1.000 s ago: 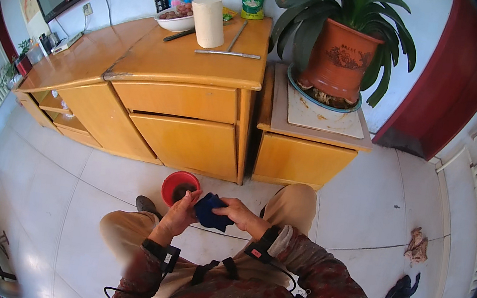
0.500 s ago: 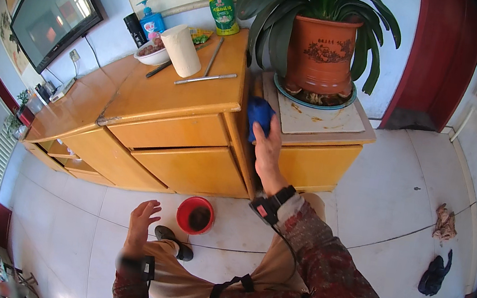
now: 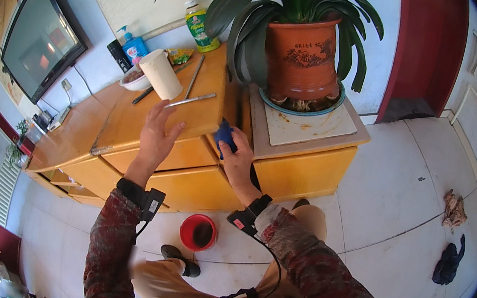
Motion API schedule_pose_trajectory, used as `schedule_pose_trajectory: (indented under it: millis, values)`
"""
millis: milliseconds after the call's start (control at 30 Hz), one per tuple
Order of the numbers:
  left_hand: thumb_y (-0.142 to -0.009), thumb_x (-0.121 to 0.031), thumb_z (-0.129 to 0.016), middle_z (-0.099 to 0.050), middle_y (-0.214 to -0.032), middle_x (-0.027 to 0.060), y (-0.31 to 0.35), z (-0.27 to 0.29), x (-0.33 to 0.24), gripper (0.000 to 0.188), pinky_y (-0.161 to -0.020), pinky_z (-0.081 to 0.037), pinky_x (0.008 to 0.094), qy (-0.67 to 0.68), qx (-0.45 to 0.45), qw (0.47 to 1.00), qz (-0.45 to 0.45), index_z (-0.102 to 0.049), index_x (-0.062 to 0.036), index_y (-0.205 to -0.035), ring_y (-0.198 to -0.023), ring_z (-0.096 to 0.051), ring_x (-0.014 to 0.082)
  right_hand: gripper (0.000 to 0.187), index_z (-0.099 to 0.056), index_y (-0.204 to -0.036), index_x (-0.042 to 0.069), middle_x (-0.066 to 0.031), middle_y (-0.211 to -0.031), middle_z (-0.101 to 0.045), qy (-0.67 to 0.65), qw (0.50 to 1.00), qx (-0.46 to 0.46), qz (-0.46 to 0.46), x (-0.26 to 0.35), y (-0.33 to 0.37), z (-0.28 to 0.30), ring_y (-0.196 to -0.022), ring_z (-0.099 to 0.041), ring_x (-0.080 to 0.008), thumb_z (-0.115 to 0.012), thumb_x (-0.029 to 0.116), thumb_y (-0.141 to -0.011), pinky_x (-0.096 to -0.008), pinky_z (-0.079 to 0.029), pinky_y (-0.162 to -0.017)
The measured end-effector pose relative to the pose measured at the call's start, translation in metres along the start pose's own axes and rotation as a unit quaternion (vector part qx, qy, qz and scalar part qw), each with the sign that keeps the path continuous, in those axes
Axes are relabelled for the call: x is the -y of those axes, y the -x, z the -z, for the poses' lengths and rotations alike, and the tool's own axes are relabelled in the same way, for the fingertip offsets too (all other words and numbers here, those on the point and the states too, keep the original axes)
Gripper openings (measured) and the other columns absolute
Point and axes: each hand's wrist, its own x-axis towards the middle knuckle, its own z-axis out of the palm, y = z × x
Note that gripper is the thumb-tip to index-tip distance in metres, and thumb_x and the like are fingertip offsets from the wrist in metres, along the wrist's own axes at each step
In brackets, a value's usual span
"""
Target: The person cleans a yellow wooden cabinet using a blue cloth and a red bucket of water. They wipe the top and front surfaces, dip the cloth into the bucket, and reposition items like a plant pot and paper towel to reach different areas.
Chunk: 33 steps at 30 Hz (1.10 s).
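My right hand (image 3: pixel 239 162) grips a bunched blue cloth (image 3: pixel 223 137) against the right front corner of the wooden cabinet (image 3: pixel 134 114). Its fingers are wrapped round the cloth. My left hand (image 3: pixel 157 137) is raised in front of the cabinet top, fingers apart and holding nothing. Near its fingertips lies a thin metal rod (image 3: pixel 194 100); whether they touch cannot be made out. Behind the rod stands a roll of white paper (image 3: pixel 161 74). A second rod (image 3: pixel 195 76) lies close to the roll.
On the lower cabinet at right, a leafy plant grows in a terracotta pot (image 3: pixel 300 57) on a blue saucer. A red bucket (image 3: pixel 184 235) with dark contents stands on the floor by my feet. A yellow-green bottle (image 3: pixel 200 28), blue pump bottle (image 3: pixel 135 46) and white bowl (image 3: pixel 135 80) stand farther back.
My left hand has risen from beside the bucket to the cabinet top. My right hand has brought the blue cloth left and down, from beside the lower cabinet's top to the wooden cabinet's corner.
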Motion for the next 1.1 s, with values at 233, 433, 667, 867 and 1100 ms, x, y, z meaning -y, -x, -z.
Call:
schedule_pose_trajectory:
  millis: [233,433,667,867,1100]
  values:
    - [-0.089,-0.026,-0.069,-0.062,-0.115,0.0162,-0.037,-0.034,0.004,0.03,-0.093,-0.047,0.0418,0.104,0.148,0.982,0.056,-0.063,-0.0016,-0.105,-0.111,-0.055,0.0365,0.033,-0.059,-0.115,-0.007,-0.0176,-0.12,-0.061,0.08,0.991,0.048,-0.098,-0.015,-0.041,-0.001,-0.108,-0.06,-0.0305,-0.068,0.008,-0.086,-0.0329,-0.047,-0.092]
    - [-0.089,-0.023,-0.068,-0.061,-0.114,0.0154,-0.034,-0.051,0.008,0.026,-0.096,-0.044,0.041,0.034,0.015,0.997,-0.07,-0.063,-0.0016,-0.103,-0.107,-0.057,0.0369,0.034,-0.062,-0.114,-0.003,-0.0213,-0.116,-0.061,0.109,0.988,0.072,-0.082,-0.024,-0.045,0.003,-0.107,-0.058,-0.0373,-0.067,0.016,-0.086,-0.0384,-0.047,-0.091]
    - [-0.095,-0.024,-0.061,-0.062,-0.116,0.0142,-0.032,-0.048,0.017,0.026,-0.098,-0.043,0.0356,0.13,0.041,0.99,0.046,-0.064,-0.0009,-0.106,-0.111,-0.057,0.0303,0.038,-0.058,-0.125,0.001,-0.021,-0.126,-0.057,0.045,0.996,0.045,-0.057,-0.027,-0.033,-0.004,-0.116,-0.052,-0.0398,-0.061,0.017,-0.091,-0.0415,-0.042,-0.1]
    - [-0.095,-0.026,-0.061,-0.062,-0.116,0.0139,-0.035,-0.047,0.009,0.027,-0.097,-0.044,0.0346,0.132,0.036,0.99,0.033,-0.064,-0.0012,-0.106,-0.111,-0.058,0.0287,0.042,-0.055,-0.131,0.003,-0.0209,-0.132,-0.055,0.048,0.995,0.065,-0.061,-0.037,-0.049,-0.011,-0.119,-0.051,-0.0409,-0.059,0.01,-0.09,-0.0425,-0.041,-0.102]
    - [-0.091,-0.026,-0.065,-0.063,-0.109,0.0159,-0.034,-0.046,0.004,0.026,-0.099,-0.042,0.0413,0.106,0.024,0.994,0.012,-0.064,-0.0012,-0.1,-0.11,-0.056,0.0349,0.042,-0.052,-0.133,0.003,-0.0213,-0.133,-0.055,0.078,0.985,0.127,-0.087,-0.084,-0.113,-0.024,-0.122,-0.052,-0.0394,-0.055,0.012,-0.093,-0.0383,-0.041,-0.101]
